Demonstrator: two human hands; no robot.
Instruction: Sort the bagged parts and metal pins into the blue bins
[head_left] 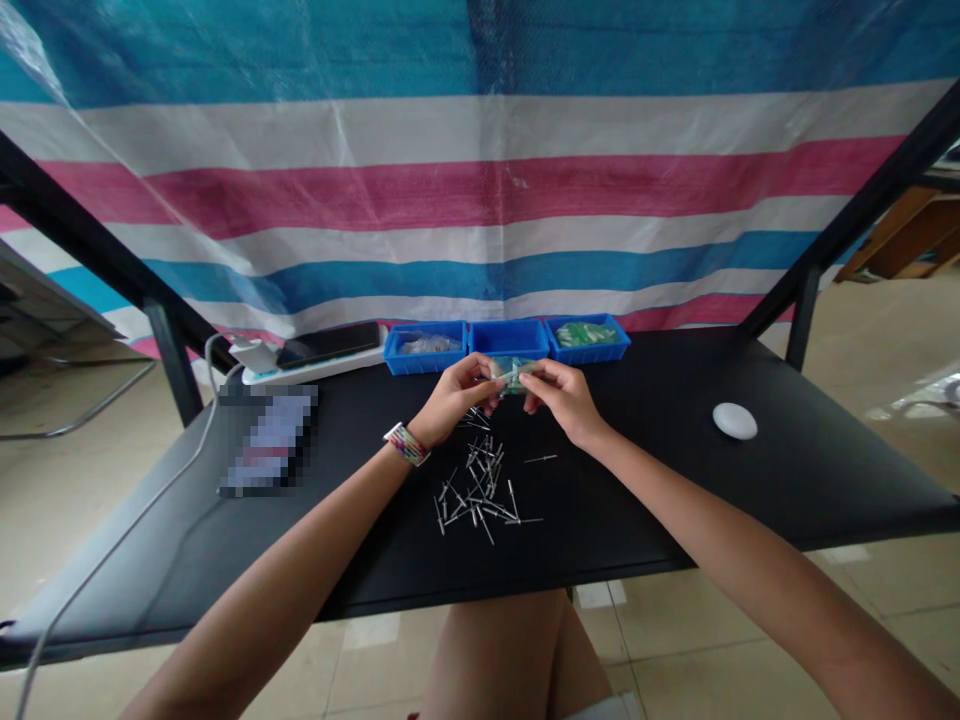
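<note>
Between my two hands is a small clear plastic bag (511, 374) with a greenish tint, held just in front of the middle blue bin (508, 338). My left hand (459, 394) pinches the bag's left side, thumb on top. On its right side the thumb and fingers of my right hand (564, 398) are closed. What the bag contains is too small to make out. Below the hands, many thin silver blind rivets (480, 490) lie scattered in a loose pile on the black table (615, 510). One single rivet (541, 458) lies apart, to the right.
A left blue bin (389, 352) holds clear bags; a right blue bin (589, 353) holds green-white bags. Left stand a white power strip (315, 368) with a dark phone (330, 345), a cable (142, 500) and a blurred-out device (270, 440). A white round object (735, 421) sits right.
</note>
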